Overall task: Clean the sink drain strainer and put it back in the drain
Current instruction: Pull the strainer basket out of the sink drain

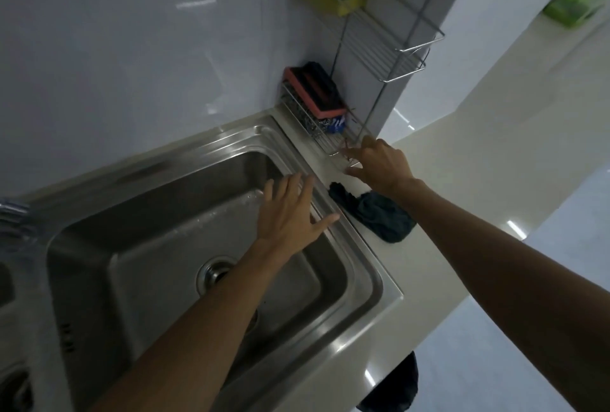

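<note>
Left hand (290, 210) spread over the sink's (373, 276) right rim — right hand (379, 164) at the far wire rack (298, 109) (grip unclear).

Round steel drain (214, 274) down on the sink (379, 283) floor, just left of middle, shiny rim, dark centre, right edge hidden; strainer in it or not, too dark to tell.

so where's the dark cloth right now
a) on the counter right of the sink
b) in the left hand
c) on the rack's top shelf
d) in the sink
a: the cloth lies crumpled on the counter just past the right rim of the sink, and the left hand is spread open and holds nothing.
</note>
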A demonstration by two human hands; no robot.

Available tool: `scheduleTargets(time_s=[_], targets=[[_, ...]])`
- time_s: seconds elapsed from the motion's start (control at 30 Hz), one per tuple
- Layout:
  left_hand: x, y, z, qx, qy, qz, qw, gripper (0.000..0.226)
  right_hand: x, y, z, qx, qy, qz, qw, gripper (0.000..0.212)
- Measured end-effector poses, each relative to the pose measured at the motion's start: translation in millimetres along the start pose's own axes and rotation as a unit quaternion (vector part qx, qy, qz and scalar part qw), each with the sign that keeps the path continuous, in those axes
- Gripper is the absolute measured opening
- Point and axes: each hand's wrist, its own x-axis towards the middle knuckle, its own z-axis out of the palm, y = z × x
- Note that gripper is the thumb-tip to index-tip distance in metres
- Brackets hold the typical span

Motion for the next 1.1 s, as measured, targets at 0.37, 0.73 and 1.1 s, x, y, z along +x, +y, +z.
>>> scheduleTargets(time_s=[0.37,0.73,1.1], targets=[[-51.4,-29.3,6.7,0.022,-0.028,-0.029,0.999,0.101,-25.2,-9.9,-10.4,-0.058,0.14,-0.042,0.987,0.029],[-189.8,-118.9,29.3,0.028,-0.087,-0.122,0.988,0.099,-70.7,-139.5,-6.2,0.026,0.242,-0.164,0.956,0.025],[-256.2,-162.1,96.1,-0.007,-0.279,-0.13,0.951,0.107,-108.5,-275.4,117.1,0.105,0.073,-0.227,0.966,0.013]])
